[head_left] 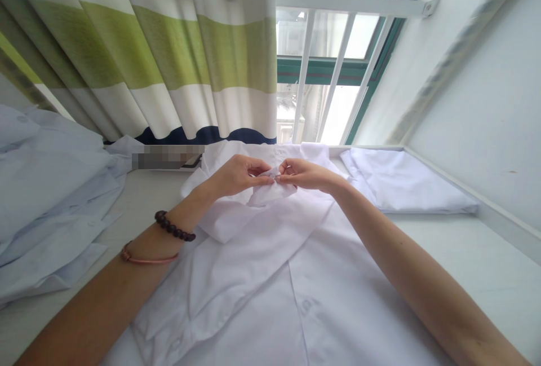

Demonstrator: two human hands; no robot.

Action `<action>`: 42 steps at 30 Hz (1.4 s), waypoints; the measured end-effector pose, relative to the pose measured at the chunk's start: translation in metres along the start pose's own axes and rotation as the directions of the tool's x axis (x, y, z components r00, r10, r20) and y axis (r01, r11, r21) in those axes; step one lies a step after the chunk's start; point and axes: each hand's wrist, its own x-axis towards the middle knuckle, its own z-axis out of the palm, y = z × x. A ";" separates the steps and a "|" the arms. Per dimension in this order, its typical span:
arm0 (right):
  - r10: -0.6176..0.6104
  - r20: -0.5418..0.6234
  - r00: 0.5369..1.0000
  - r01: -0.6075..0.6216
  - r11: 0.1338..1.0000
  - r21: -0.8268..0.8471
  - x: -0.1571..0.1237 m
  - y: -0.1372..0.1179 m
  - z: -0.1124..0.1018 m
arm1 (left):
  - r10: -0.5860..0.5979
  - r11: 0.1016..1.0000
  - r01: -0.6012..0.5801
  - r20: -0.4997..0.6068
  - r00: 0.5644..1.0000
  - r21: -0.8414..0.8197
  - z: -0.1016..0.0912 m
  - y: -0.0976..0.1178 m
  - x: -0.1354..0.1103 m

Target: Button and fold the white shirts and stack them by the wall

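A white button-up shirt (pixel 262 242) lies spread in front of me, its collar end toward the window. Near the collar, my left hand (pixel 243 174) pinches the shirt's fabric between thumb and fingers. My right hand (pixel 302 175) faces it from the other side, thumb and fingertips closed on the same gathered bit of cloth. A small button (pixel 274 174) seems to sit between the two sets of fingertips. Lower on the shirt, another button (pixel 307 304) shows near the front edge. Dark beads and a reddish band circle my left wrist.
A heap of white shirts (pixel 51 185) lies at the left. One folded white garment (pixel 406 180) rests at the right by the ledge. Behind are a striped curtain (pixel 160 44), white rails (pixel 346 44) and a window. A partly blurred flat object (pixel 169 157) lies beneath the curtain.
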 end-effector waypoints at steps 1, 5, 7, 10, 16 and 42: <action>0.003 -0.005 1.000 -0.003 1.000 0.011 0.000 0.000 0.000 | 0.007 1.000 -0.007 0.009 1.000 -0.002 0.000 0.000 0.000; -0.007 0.008 1.000 0.007 1.000 0.007 0.000 -0.002 0.001 | 0.030 1.000 -0.030 0.029 0.999 0.003 0.000 -0.001 -0.001; -0.011 0.011 1.000 0.011 1.000 -0.006 -0.001 -0.004 0.001 | 0.035 0.999 -0.036 0.019 0.999 0.022 0.001 -0.002 -0.001; -0.004 -0.004 1.000 0.004 1.000 -0.021 -0.001 -0.006 0.001 | 0.050 0.998 -0.049 -0.014 0.999 0.028 0.003 -0.006 0.000; -0.039 0.003 0.999 0.039 0.998 -0.057 -0.002 -0.005 0.000 | 0.053 0.997 -0.055 -0.030 0.998 -0.051 0.005 -0.012 0.001; -0.136 -0.023 0.990 0.124 0.954 -0.274 -0.003 -0.009 0.005 | 0.005 0.997 -0.007 0.024 1.000 0.077 -0.005 -0.004 -0.001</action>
